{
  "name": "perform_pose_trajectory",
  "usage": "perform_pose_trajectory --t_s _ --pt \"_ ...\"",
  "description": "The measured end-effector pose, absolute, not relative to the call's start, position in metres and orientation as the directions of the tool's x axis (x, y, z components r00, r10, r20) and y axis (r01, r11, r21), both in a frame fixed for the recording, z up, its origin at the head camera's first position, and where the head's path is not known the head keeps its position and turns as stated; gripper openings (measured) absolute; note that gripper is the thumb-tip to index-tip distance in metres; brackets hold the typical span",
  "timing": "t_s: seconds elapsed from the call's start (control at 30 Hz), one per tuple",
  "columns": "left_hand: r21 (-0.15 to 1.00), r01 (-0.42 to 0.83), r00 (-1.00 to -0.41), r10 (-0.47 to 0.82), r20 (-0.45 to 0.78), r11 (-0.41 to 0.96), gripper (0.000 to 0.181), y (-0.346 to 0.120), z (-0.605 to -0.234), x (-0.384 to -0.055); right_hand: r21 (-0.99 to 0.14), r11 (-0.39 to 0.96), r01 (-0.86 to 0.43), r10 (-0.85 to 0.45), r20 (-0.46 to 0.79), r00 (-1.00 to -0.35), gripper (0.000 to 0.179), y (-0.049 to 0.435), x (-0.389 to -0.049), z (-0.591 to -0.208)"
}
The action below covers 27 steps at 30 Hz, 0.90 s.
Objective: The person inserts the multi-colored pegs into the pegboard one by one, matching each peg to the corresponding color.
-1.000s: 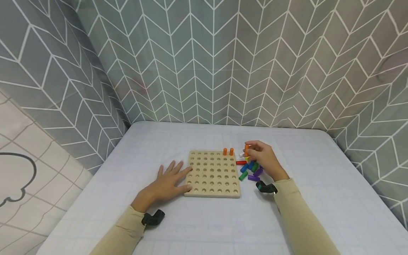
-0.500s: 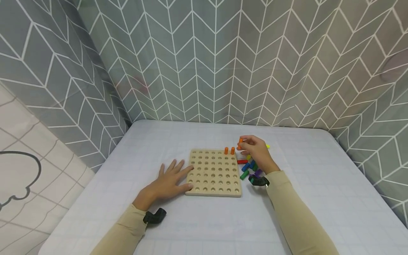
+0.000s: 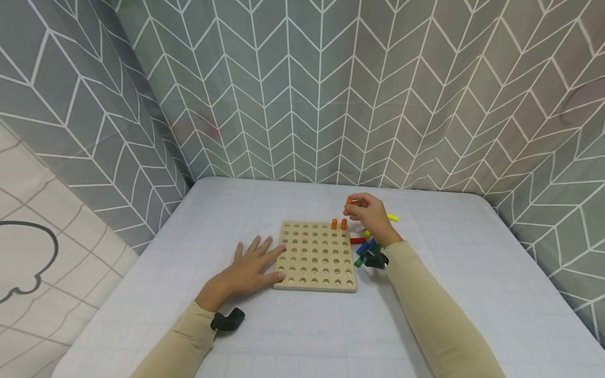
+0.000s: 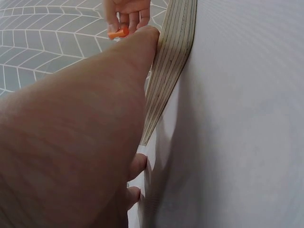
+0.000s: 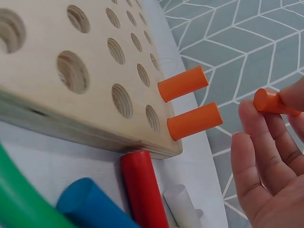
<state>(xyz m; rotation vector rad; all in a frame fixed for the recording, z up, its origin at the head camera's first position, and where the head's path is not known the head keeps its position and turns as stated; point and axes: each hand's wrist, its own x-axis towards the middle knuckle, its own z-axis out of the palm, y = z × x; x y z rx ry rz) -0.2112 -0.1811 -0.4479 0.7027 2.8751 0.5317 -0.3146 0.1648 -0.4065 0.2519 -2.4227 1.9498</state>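
Pinching an orange peg [image 5: 268, 101] between thumb and fingertips, the right hand [image 3: 371, 214] hangs in the air near the far right corner of a wooden pegboard [image 3: 314, 257]. The peg is clamped in that grip and apart from the board; whether it is over the edge or just beyond it, I cannot tell. Two standing orange pegs [image 5: 185, 83] are set side by side in the last two holes of the far row, at the right end.

The left hand [image 3: 246, 272] lies palm down with its fingers straight and spread apart, gripping nothing; its thumb and index finger reach the board's left edge.

Just beside the board's right edge, a red peg [image 5: 144, 190] lies on the white tabletop [image 3: 293, 331], with a blue peg [image 5: 92, 202], a green peg [image 5: 23, 199] and a white peg [image 5: 179, 204] near it. A yellow peg [image 3: 392, 217] lies farther right, beyond the right hand. A black wrist camera [image 3: 228, 319] sits at the left cuff, and a grey chevron-patterned curtain [image 3: 302, 94] hangs behind the table.
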Motion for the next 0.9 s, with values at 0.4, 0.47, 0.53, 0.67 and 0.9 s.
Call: perform_pose_trajectory --t_s 0.4,0.47,0.53,0.67,0.9 --pt "0.363 0.418 -0.886 0.462 -0.041 0.833 0.079 -0.183 -0.449 -0.210 -0.966 0.214 -0.145 -0.193 0.104 -0.976 0.040 0.148 -0.327 -0.409" --pt "0.361 0.422 -0.884 0.465 -0.036 0.831 0.079 -0.183 -0.449 -0.210 -0.962 0.222 -0.156 -0.206 0.110 -0.972 0.039 0.145 -0.329 -0.409" --pt "0.358 0.425 -0.883 0.467 -0.035 0.831 0.079 -0.183 -0.449 -0.210 -0.956 0.241 -0.169 -0.225 0.115 -0.968 0.040 0.142 -0.330 -0.410" --pt "0.355 0.430 -0.882 0.471 -0.034 0.830 0.078 -0.182 -0.448 -0.209 -0.943 0.278 -0.181 -0.250 0.111 -0.962 0.039 0.138 -0.333 -0.411" --pt "0.355 0.413 -0.889 0.456 -0.044 0.839 0.079 -0.181 -0.448 -0.207 -0.903 0.378 -0.205 -0.298 0.091 -0.950 0.030 0.132 -0.331 -0.413"
